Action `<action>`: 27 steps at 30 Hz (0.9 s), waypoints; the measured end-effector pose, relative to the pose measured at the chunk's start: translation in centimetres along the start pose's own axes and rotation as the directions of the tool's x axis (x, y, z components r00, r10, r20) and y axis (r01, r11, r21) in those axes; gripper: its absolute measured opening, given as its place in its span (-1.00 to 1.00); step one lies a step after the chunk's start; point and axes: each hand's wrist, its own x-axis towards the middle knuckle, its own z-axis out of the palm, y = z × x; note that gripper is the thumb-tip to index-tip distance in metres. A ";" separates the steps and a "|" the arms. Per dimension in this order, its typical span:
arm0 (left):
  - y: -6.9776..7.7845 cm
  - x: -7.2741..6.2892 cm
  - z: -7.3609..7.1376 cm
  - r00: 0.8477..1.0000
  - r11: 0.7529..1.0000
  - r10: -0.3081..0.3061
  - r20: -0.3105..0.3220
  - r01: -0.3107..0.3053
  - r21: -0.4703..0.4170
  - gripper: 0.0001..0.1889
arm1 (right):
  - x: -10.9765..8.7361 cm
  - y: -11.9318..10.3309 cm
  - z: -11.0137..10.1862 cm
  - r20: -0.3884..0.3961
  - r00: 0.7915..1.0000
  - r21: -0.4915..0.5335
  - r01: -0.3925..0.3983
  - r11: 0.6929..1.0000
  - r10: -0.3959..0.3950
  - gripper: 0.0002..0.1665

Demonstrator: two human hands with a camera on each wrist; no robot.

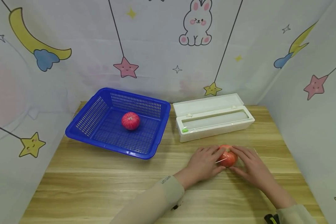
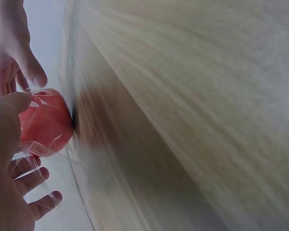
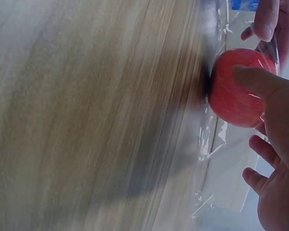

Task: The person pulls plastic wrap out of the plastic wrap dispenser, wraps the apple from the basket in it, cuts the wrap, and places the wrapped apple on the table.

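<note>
Between starry walls [image 1: 159, 40]; fruit [image 1: 228, 158] on woodgrain tabletop [image 1: 109, 180]

Muted light, soft shadows, wrist-view tabletop [image 3: 62, 96] blurred — film [image 3: 223, 132] glinting

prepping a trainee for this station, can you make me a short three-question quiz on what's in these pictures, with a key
1. True or false: the lid of the white box stands open.
2. What lies in the blue basket?
A) a spoon
B) one round red fruit
C) three green fruits
3. Fill in the missing word: the held fruit, between the left hand and the right hand, has clear ____ over it.

Key:
1. True
2. B
3. film
</note>
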 end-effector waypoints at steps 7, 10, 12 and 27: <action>-0.2 0.7 0.0 0.997 0.996 -0.054 0.054 0.058 -0.074 -0.12 | 0.6 0.2 0.2 0.050 0.999 -0.067 -0.011 0.998 0.014 0.12; -0.3 1.0 0.0 0.994 0.991 -0.080 0.076 0.087 -0.102 -0.07 | 1.0 0.6 0.5 0.050 0.999 -0.083 0.001 0.997 0.003 0.13; -0.3 1.1 -0.1 0.991 0.987 -0.098 0.091 0.109 -0.117 -0.06 | 1.3 0.8 0.7 0.049 0.999 -0.086 0.006 0.996 -0.002 0.11; 0.6 1.9 -1.1 0.994 0.993 -0.111 0.022 0.109 0.054 -0.08 | 3.0 1.6 0.9 0.143 0.989 -0.062 -0.037 0.997 0.045 -0.03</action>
